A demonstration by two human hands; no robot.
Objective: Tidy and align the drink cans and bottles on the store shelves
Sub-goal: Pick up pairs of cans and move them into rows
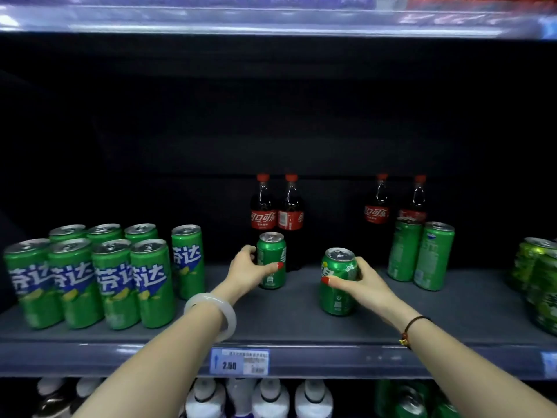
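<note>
Two loose cans stand upright on the shelf (286, 324), well apart. Gripping from outside, the left hand (251, 267) clamps the rear can (272, 248) and the right hand (361, 280) the front can (337, 298). The aligned block (90, 282) lies leftward, nearer the left hand.

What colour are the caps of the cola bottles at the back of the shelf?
Red. The head view shows the cola bottle caps best.

Price tag (240, 361) w/ 2.50, white bangle (208, 297), cord bracelet (417, 320) w/ bead
</note>
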